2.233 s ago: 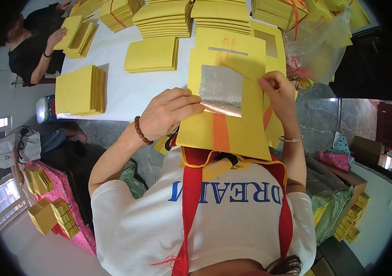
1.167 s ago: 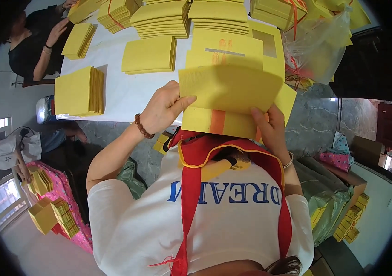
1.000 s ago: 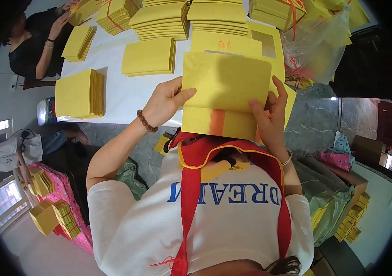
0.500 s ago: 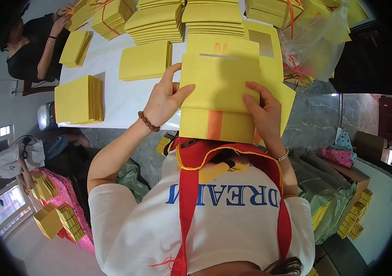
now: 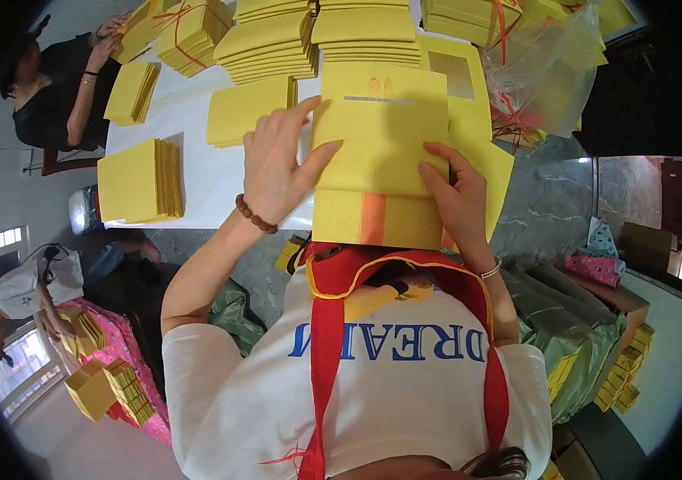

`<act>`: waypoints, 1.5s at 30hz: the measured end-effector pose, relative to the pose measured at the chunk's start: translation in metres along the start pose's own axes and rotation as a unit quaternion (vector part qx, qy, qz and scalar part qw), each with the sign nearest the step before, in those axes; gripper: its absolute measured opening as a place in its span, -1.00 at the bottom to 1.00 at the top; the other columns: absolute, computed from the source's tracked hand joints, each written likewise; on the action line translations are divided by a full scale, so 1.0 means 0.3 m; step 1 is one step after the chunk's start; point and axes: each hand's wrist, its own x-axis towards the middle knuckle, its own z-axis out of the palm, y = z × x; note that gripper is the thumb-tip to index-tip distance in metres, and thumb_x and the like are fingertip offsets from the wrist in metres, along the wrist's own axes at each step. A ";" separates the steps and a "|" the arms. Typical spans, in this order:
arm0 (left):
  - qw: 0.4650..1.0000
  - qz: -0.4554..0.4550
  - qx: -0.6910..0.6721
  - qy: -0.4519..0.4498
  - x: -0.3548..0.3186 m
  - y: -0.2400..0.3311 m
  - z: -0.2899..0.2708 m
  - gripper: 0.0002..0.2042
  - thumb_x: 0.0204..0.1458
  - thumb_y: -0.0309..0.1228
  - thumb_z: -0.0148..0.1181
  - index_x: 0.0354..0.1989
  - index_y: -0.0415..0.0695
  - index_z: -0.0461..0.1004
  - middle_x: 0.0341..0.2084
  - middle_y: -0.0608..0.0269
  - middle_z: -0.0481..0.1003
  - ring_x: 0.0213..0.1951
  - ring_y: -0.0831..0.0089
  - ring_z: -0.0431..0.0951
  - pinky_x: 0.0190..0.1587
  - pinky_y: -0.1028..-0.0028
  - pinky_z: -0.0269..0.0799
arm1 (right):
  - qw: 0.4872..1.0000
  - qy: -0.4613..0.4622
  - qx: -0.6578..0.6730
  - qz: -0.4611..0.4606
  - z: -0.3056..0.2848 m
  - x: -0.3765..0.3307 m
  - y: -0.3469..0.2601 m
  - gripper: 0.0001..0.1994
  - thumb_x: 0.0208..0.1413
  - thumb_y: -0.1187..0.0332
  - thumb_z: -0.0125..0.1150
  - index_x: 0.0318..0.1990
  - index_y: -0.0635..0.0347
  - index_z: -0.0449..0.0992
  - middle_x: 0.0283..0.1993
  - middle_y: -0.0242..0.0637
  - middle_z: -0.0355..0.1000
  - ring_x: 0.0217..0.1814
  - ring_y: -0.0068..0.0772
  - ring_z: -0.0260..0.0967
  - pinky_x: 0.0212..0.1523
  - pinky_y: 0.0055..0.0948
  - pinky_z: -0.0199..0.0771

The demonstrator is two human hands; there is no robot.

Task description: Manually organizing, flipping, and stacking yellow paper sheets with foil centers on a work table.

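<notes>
A folded yellow card piece lies in front of me at the table's near edge, with a band along its lower part crossed by an orange strip. Small orange marks and a thin grey strip show near its top. My right hand grips its right edge, thumb and forefinger on the upper face, other fingers mostly hidden. My left hand is open at the left edge, fingers stretched out and thumb over the card. Below the card lie larger yellow sheets, partly covered.
Stacks of yellow folded card fill the far side of the white table; smaller piles stand at left. A clear plastic bag with red ties sits at far right. One person works at far left, another behind.
My left hand has loosened from the card's left edge, and its fingers have straightened and lifted. The right hand keeps its grip; the card has barely moved.
</notes>
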 end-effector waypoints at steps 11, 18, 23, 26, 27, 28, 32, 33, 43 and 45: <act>0.950 0.249 0.145 -0.120 -0.005 0.096 0.177 -0.36 -0.04 -0.05 0.05 0.20 -0.12 0.12 0.18 -0.04 0.07 0.22 0.05 0.01 0.20 0.11 -0.08 | 0.999 -0.012 -0.036 -0.015 -0.007 0.004 -0.006 -0.73 -0.07 0.38 0.19 -0.16 0.20 0.49 -0.59 -0.30 0.37 -0.62 -0.60 0.23 -0.59 -0.57 0.19; 0.949 0.243 0.155 -0.128 -0.007 0.088 0.179 -0.36 -0.03 -0.03 0.03 0.20 -0.11 0.11 0.18 -0.04 0.07 0.23 0.07 -0.01 0.21 0.11 -0.13 | 0.890 0.059 -0.335 -0.305 -0.035 -0.056 -0.041 -0.52 -0.08 0.17 0.21 0.06 -0.04 0.37 0.15 -0.22 0.21 0.11 -0.21 0.18 0.03 -0.16 0.15; 0.963 0.213 0.066 -0.151 0.004 0.069 0.166 -0.35 -0.03 -0.13 0.05 0.19 -0.24 0.07 0.16 -0.04 0.07 0.23 0.04 -0.04 0.22 0.08 -0.17 | 0.861 -0.191 -0.372 -0.289 -0.064 -0.112 -0.012 -0.46 0.00 -0.02 0.03 0.16 -0.11 0.27 0.30 -0.31 0.03 0.34 -0.16 -0.10 0.23 0.08 -0.23; 0.963 0.152 -0.192 -0.110 0.008 0.003 0.168 -0.31 -0.10 -0.24 0.12 0.20 -0.27 0.02 0.17 -0.05 0.03 0.23 0.02 -0.07 0.23 0.10 -0.19 | 0.855 -0.208 -0.384 -0.280 -0.070 -0.113 0.007 -0.47 0.05 -0.05 -0.05 0.18 -0.15 0.25 0.34 -0.33 -0.05 0.40 -0.16 -0.21 0.25 0.14 -0.33; 0.964 0.151 -0.192 -0.109 0.008 -0.007 0.164 -0.31 -0.10 -0.24 0.12 0.20 -0.27 0.02 0.17 -0.05 0.03 0.23 0.02 -0.07 0.23 0.10 -0.19 | 0.855 -0.213 -0.384 -0.277 -0.068 -0.114 0.007 -0.49 0.06 -0.04 -0.08 0.18 -0.17 0.25 0.35 -0.32 -0.06 0.41 -0.16 -0.24 0.25 0.16 -0.36; 0.957 0.161 -0.222 -0.091 0.014 -0.008 0.158 -0.34 -0.11 -0.26 0.13 0.17 -0.28 0.07 0.16 -0.06 0.06 0.22 0.03 -0.03 0.21 0.11 -0.15 | 0.853 -0.214 -0.384 -0.280 -0.068 -0.112 0.008 -0.49 0.06 -0.04 -0.08 0.18 -0.17 0.25 0.35 -0.32 -0.06 0.41 -0.16 -0.24 0.25 0.16 -0.36; 0.948 0.279 -0.041 -0.145 0.015 0.045 0.109 -0.43 -0.14 -0.30 0.15 0.09 -0.28 0.21 0.10 -0.06 0.14 0.15 0.06 0.08 0.14 0.16 0.00 | 0.866 -0.212 -0.366 -0.265 -0.069 -0.111 0.007 -0.53 0.09 0.07 -0.07 0.18 -0.12 0.25 0.35 -0.32 -0.06 0.41 -0.14 -0.26 0.27 0.13 -0.38; 0.949 0.278 -0.040 -0.140 0.006 0.047 0.118 -0.43 -0.14 -0.30 0.15 0.09 -0.28 0.21 0.10 -0.06 0.14 0.15 0.06 0.08 0.14 0.16 0.00 | 0.870 -0.216 -0.360 -0.258 -0.070 -0.110 0.005 -0.54 0.09 0.11 -0.08 0.18 -0.09 0.25 0.35 -0.32 -0.06 0.41 -0.13 -0.27 0.28 0.09 -0.37; 0.930 0.281 0.235 -0.033 -0.064 0.123 0.188 -0.50 -0.18 -0.37 0.07 0.02 -0.25 0.29 -0.06 -0.13 0.31 0.00 0.10 0.31 -0.01 0.22 0.25 | 0.978 -0.070 0.184 -0.066 -0.094 -0.112 0.045 -0.73 0.19 0.39 -0.16 -0.02 0.27 0.33 -0.06 -0.20 0.37 0.15 -0.36 0.19 0.19 -0.38 0.07; 0.932 0.278 0.230 -0.029 -0.053 0.106 0.193 -0.52 -0.17 -0.39 0.05 0.01 -0.26 0.29 -0.09 -0.10 0.33 -0.02 0.12 0.34 -0.04 0.27 0.29 | 0.983 -0.032 0.163 -0.081 -0.086 -0.120 0.046 -0.74 0.21 0.41 -0.19 0.00 0.28 0.30 -0.02 -0.16 0.34 0.11 -0.36 0.23 0.10 -0.35 0.22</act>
